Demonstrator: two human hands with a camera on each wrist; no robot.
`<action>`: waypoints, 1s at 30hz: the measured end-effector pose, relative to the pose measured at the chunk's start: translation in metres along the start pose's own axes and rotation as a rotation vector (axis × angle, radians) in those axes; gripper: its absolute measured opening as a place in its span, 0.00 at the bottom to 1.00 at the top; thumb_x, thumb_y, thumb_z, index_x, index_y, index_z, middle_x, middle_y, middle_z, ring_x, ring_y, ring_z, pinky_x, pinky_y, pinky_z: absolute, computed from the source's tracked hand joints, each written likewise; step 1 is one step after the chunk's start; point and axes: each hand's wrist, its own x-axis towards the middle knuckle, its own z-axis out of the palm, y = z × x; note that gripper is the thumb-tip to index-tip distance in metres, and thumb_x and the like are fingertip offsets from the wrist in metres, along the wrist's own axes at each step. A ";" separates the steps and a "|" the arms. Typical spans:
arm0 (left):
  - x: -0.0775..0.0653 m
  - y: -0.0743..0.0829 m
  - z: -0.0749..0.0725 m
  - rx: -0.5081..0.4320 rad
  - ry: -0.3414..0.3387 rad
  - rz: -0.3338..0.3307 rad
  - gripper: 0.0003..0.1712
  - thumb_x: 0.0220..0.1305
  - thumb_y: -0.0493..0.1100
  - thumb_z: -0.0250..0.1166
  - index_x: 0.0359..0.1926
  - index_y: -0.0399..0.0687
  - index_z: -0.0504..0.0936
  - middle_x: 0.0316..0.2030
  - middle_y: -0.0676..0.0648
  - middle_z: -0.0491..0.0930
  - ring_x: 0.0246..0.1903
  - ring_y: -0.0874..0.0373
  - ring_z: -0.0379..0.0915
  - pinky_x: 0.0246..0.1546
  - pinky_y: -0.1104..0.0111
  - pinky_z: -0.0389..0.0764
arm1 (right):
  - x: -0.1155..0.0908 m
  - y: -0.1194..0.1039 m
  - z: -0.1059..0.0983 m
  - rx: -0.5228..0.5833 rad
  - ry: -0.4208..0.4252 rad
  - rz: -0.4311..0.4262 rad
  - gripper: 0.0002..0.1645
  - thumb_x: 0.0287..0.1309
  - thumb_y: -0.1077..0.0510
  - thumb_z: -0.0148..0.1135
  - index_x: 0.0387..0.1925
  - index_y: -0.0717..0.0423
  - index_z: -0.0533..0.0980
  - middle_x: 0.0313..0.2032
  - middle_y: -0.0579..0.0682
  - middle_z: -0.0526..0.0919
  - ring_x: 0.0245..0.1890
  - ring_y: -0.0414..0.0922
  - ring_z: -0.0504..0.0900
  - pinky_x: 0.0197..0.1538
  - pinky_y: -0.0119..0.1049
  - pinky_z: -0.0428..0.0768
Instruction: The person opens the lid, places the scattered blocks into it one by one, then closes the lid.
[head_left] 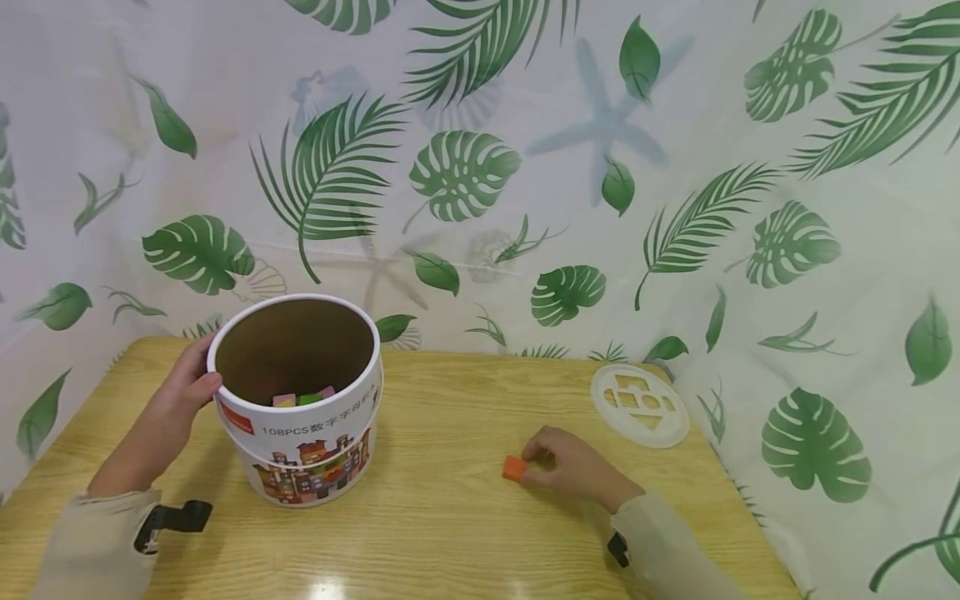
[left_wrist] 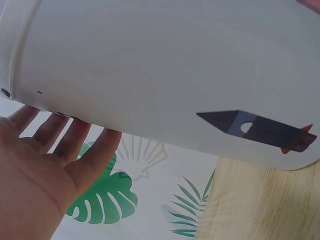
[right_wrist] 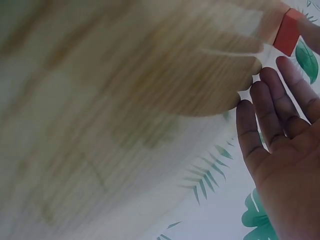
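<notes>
At the left of the head view stands a white toy-block bucket [head_left: 300, 425] with printed toy buildings. My left hand [head_left: 176, 396] holds its side near the rim, the thumb at the rim's edge. Against the outer wall, the fingers [left_wrist: 75, 142] show in the left wrist view; the thumb is hidden there. Inside the bucket lie several blocks [head_left: 307, 400], pink, yellow and green. Low over the tabletop, my right hand [head_left: 566, 468] pinches a small orange block [head_left: 513, 468] at the tips of thumb and index finger. The other fingers reach forward beside it in the right wrist view.
A round white plate with cut-out shapes [head_left: 678, 417] lies at the table's back right. The wooden table [head_left: 450, 533] ends at a white leaf-printed sheet [head_left: 487, 250] behind it and along its sides.
</notes>
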 end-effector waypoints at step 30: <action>0.002 0.001 0.001 -0.024 -0.006 0.008 0.34 0.81 0.48 0.43 0.83 0.54 0.47 0.75 0.41 0.55 0.67 0.59 0.54 0.60 0.57 0.65 | 0.059 -0.073 -0.048 0.030 0.334 -0.080 0.15 0.64 0.52 0.72 0.49 0.52 0.84 0.47 0.48 0.85 0.50 0.51 0.82 0.56 0.52 0.80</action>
